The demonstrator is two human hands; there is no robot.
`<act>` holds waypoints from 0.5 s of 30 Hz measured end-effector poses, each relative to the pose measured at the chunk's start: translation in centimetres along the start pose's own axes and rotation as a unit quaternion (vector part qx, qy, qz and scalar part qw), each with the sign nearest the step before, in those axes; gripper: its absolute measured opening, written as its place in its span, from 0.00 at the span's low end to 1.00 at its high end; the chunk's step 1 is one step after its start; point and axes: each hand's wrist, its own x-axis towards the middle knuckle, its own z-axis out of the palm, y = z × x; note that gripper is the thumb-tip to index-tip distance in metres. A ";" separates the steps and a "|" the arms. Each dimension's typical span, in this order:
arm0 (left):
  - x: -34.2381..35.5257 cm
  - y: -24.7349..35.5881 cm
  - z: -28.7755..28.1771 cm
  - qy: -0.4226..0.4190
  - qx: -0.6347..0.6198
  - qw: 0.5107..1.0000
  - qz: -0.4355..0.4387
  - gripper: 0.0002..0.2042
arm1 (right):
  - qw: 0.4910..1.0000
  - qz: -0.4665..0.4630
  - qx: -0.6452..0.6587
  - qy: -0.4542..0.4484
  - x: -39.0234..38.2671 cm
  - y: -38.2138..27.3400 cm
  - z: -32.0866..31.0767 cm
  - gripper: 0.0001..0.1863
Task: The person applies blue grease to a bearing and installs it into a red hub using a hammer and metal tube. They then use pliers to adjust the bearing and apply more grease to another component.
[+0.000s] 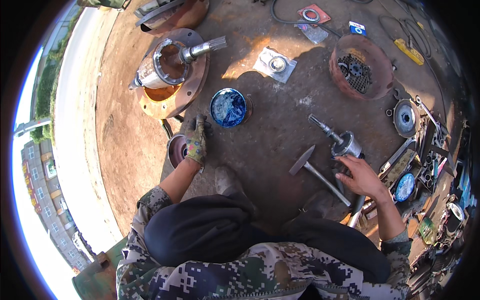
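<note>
My left hand, in a patterned glove with dark smears, is at the right edge of a round reddish-brown metal dish. Its fingers are bent close together against that edge, and the palm side is hidden. My bare right hand is spread, thumb and fingers apart, just below a splined metal shaft with a cylindrical body. A hammer lies to its left. Beyond my left hand stands an opened tub of blue grease.
A flanged housing with a shaft stands far left. Ahead lie a bearing on plastic wrap and a rusty bowl holding small parts. A round metal disc, a blue grease lid and several wrenches crowd the right.
</note>
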 end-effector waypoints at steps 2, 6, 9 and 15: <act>0.0 2.2 1.2 -0.019 -0.006 0.999 -0.038 0.22 | 1.000 0.000 -0.010 -0.005 0.1 0.0 -0.1 0.28; -0.1 4.3 1.8 -0.077 -0.087 0.987 -0.115 0.23 | 1.000 -0.001 -0.006 -0.012 0.7 -0.3 0.2 0.28; 1.3 3.7 1.9 -0.091 -0.138 0.971 -0.174 0.23 | 0.999 0.023 0.017 -0.032 1.1 -1.1 0.1 0.28; 1.0 4.7 3.2 -0.134 -0.028 0.985 -0.104 0.22 | 0.998 0.010 -0.025 -0.054 1.4 -0.6 0.2 0.29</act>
